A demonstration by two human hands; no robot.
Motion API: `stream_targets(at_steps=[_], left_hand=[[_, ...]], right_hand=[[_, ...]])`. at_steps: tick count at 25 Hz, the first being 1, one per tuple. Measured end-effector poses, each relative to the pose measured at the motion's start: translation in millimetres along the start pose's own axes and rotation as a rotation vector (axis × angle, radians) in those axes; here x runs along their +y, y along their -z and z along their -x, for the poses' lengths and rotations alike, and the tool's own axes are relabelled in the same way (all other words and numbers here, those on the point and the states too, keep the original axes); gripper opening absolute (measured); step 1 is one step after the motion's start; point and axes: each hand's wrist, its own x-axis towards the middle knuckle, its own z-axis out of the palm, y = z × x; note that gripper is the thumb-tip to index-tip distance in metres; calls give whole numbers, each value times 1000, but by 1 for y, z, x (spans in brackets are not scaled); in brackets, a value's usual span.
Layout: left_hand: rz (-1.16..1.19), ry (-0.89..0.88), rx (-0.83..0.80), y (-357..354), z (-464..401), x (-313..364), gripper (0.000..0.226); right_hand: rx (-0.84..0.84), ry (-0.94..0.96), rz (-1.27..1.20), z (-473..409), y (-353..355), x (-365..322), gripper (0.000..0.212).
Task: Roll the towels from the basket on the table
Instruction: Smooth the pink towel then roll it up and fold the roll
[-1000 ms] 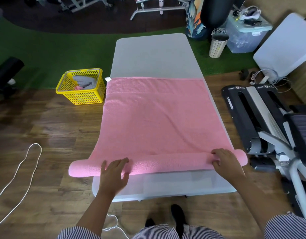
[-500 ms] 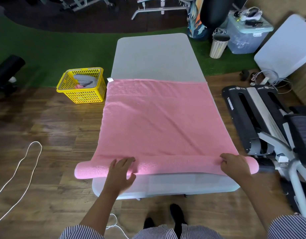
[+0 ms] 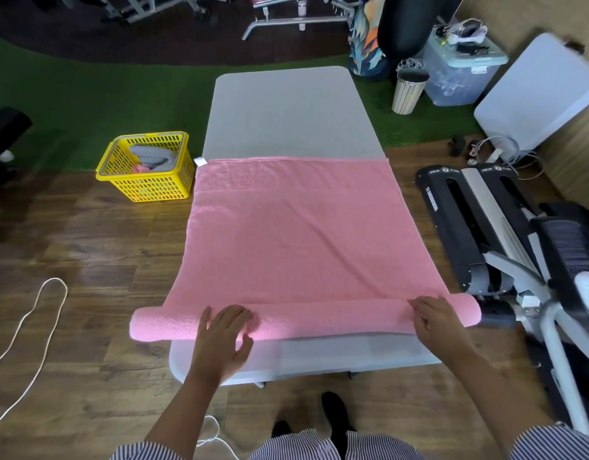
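On the long grey table (image 3: pixel 286 114), the pink terry towel (image 3: pixel 296 234) is spread flat, its rolled edge at 6 o'clock looking slightly thicker than a second ago, so rolling has barely begun. The left hand (image 3: pixel 225 333) is pressed flat-fingered on the roll; the right hand (image 3: pixel 440 318) lies on it with fingers lightly curved. More towels wait in the yellow plastic basket (image 3: pixel 147 167) at 10 o'clock.

The light around me is soft and even, rather bright on the table (image 3: pixel 286 107). The wooden floor (image 3: pixel 87 260) shows pale glare patches. The edges bend from my wide lens, and the right side is slightly blurred.
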Motion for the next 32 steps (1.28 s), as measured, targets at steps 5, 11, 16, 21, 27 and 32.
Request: stream_targets(at_steps=[5, 11, 16, 21, 27, 32], left_hand=[[-59, 7, -58, 3, 0, -1, 49], [-44, 40, -29, 10, -12, 1, 41], [-24, 59, 6, -2, -3, 6, 42], [-30, 125, -46, -6, -3, 12, 47], [-34, 79, -102, 7, -16, 6, 34], [-44, 51, -31, 4, -23, 8, 45]], right_hand=[[-208, -32, 34, -3, 7, 7, 47], [-249, -50, -7, -22, 16, -6, 45], [-52, -4, -64, -13, 1, -7, 34], [-139, -6, 39, -8, -2, -7, 46], [-285, -32, 123, -21, 14, -14, 53], [-63, 26, 12, -32, 5, -17, 32]])
